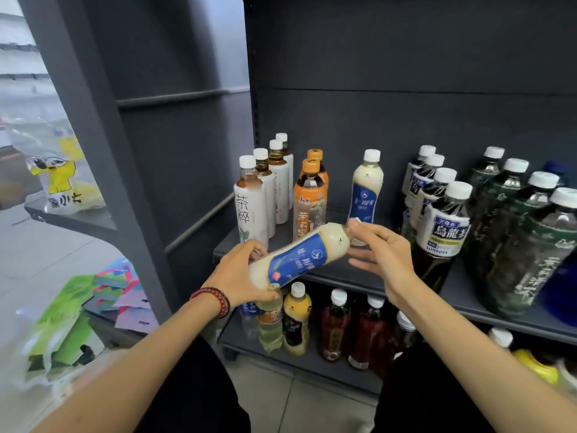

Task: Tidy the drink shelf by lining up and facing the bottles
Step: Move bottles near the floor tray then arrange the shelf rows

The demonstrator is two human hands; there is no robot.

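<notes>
- Step in hand, as I read it: a stray is being put back. The creamy-white plastic bottle with the blue wrap label [299,254] is off the shelf, lying nearly sideways in the air between both hands. Its cap end is tipped up and sits just in front of its twin, the upright milky bottle with the same blue label [367,187].
- The left hand [243,273], with a dark red bead bracelet [215,300] on its wrist, has its fingers curled round the base end. The right hand [381,248] wraps thumb and fingers round the neck, so the cap is mostly hidden.
- Next move, I reckon: swing it upright, turn the blue label to the front, and set it on the dark grey metal shelf [468,303] right in front of the upright milky bottle. There's a gap there, but not a wide one.
- Left of the upright milky bottle are the orange-capped tea bottles with orange labels [309,201]. Further left is a file of white-sleeved tea bottles with white caps [251,204].
- Right of it are the dark oolong bottles with white-and-blue labels [443,220], then bigger dark green-labelled bottles [530,245].
- Materials: the held bottle looks like smooth, waisted plastic with a glossy film label, so it's probably a bit slippery. The neighbours are tall and narrow, and I'd guess a knock could tip them. The shelf is flat, matte painted metal.
</notes>
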